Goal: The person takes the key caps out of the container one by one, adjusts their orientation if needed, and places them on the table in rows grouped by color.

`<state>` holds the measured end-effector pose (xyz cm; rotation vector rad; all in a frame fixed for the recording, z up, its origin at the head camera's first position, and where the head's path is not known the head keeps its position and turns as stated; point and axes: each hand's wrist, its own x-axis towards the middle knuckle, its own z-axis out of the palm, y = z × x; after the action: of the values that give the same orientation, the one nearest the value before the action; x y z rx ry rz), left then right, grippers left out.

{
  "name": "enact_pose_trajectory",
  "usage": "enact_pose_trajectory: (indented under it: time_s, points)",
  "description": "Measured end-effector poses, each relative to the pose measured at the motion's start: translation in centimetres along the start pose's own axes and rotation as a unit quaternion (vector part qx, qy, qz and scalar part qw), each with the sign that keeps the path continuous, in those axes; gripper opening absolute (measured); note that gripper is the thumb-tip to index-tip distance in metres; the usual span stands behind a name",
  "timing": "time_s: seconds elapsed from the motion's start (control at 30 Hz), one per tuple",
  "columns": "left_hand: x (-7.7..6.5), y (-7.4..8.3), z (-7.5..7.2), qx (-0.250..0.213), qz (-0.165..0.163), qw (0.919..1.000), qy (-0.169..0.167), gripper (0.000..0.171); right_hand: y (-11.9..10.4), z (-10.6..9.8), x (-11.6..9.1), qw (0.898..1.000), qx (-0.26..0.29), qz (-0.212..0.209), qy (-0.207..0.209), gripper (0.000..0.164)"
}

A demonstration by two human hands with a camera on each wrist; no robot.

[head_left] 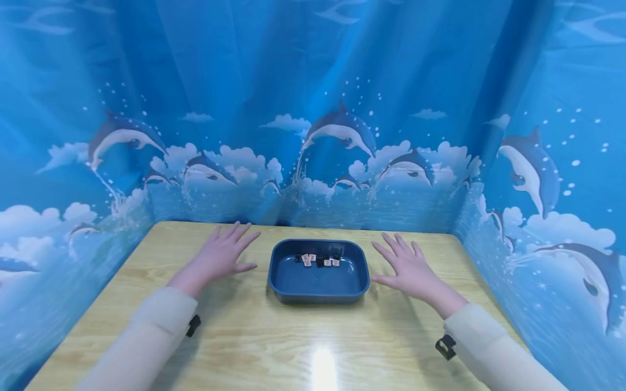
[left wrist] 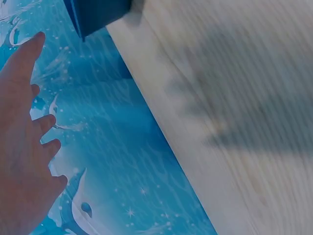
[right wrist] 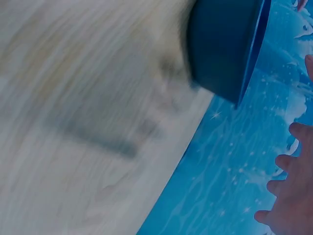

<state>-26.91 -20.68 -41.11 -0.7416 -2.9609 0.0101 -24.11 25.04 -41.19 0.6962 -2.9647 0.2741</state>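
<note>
A dark blue rectangular tub (head_left: pixel 318 285) stands on the wooden table between my two hands. Inside, near its far wall, lie several small square pieces, some white with faint markings (head_left: pixel 327 263) and some black (head_left: pixel 320 262). My left hand (head_left: pixel 220 259) hovers left of the tub, palm down, fingers spread and holding nothing. My right hand (head_left: pixel 408 269) is spread the same way on the right, its thumb close to the tub's rim. Both wrist views show spread fingers with nothing between them, and the tub's outer wall (right wrist: pixel 222 44) beside them.
The light wooden table (head_left: pixel 244 342) reaches back to a blue curtain (head_left: pixel 235 81) printed with dolphins, which also hangs along both sides. Black clips (head_left: pixel 445 346) show at the sleeve cuffs. A bright glare spot lies near the table's front.
</note>
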Motion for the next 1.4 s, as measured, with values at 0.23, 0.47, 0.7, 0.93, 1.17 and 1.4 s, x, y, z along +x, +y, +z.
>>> enact_pose_trajectory:
  time_s: [0.23,0.47,0.7,0.93,1.17,1.4]
  points:
    - [1.9,1.0,-0.4,-0.032,-0.018,0.9992,-0.013,0.076,-2.4,0.0,2.4,0.999,0.009,-0.015,-0.033,0.091]
    - [3.2,3.2,0.9,-0.050,-0.037,0.9979,-0.018,0.072,-4.5,0.3,5.3,0.996,0.037,-0.039,-0.076,0.093]
    - [3.2,4.4,3.6,-0.150,-0.051,0.9866,-0.038,0.068,-5.9,0.8,7.9,0.987,0.069,-0.063,-0.134,0.076]
    - [2.3,4.9,5.5,-0.351,-0.059,0.9341,-0.029,0.067,-6.6,1.2,10.1,0.968,0.146,-0.054,-0.198,0.058]
    - [1.1,5.3,6.8,-0.411,-0.118,0.9014,-0.068,0.072,-6.6,1.7,11.3,0.957,0.155,-0.031,-0.244,0.056]
    - [-0.2,5.2,7.4,-0.452,-0.111,0.8800,-0.093,0.080,-6.1,2.4,11.9,0.948,0.141,-0.014,-0.286,0.051]
